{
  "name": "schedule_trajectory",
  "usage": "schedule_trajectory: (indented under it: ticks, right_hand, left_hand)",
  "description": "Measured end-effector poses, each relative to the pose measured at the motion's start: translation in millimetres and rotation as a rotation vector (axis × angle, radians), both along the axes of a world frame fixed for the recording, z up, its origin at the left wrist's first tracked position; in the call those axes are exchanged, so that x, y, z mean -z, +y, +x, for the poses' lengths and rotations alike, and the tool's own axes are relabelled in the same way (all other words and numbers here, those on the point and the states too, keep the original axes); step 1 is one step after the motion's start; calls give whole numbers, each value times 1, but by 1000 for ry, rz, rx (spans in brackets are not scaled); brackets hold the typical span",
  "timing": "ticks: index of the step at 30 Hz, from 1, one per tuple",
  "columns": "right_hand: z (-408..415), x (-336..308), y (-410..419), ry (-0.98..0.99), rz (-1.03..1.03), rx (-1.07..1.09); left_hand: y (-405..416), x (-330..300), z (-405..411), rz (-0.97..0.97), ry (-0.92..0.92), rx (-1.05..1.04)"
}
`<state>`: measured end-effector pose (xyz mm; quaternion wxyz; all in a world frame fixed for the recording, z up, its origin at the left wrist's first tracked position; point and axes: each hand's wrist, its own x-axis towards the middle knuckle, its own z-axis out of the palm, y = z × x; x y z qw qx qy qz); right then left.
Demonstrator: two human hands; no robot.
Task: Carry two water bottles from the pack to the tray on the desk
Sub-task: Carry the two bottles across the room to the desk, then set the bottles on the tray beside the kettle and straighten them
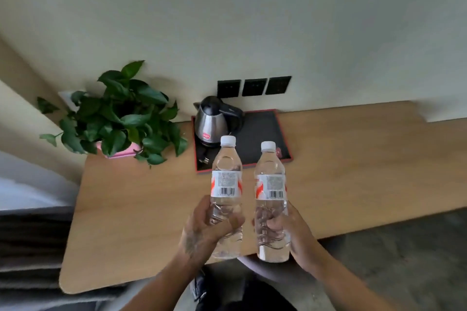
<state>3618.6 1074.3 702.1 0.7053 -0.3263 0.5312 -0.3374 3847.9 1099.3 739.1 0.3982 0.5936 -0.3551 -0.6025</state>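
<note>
I hold two clear water bottles with white caps and red-and-white labels, both upright above the front of the wooden desk (141, 209). My left hand (202, 230) grips the lower half of the left bottle (226, 179). My right hand (290, 232) grips the lower half of the right bottle (270, 184). Behind them, against the wall, lies a black tray with a red rim (262, 131). The bottles hang in the air short of the tray. The pack is out of view.
A steel kettle with a black lid (214, 124) stands on the tray's left part, its cord in front of it. A leafy plant in a pink pot (121, 118) sits at the desk's back left. Three black wall sockets (254, 86) are above the tray.
</note>
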Motion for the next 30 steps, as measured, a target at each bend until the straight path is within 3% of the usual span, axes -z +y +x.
schedule_trajectory:
  ticks: [6,13,21,30]
  right_hand:
    - [-27,5,-21,-17,-11,-2]
    - [-71,16,-61,-76,-17,-149]
    - [-108,15,-121,107,-119,-262]
    - [-114,19,-270,265,-308,-324]
  left_hand:
    - [-21,6,-27,32,2,18]
    - [-40,13,-77,60,-31,-75]
    - [-92,27,-110,54,-135,-80]
    - [-238,60,-113,-52,-233,24]
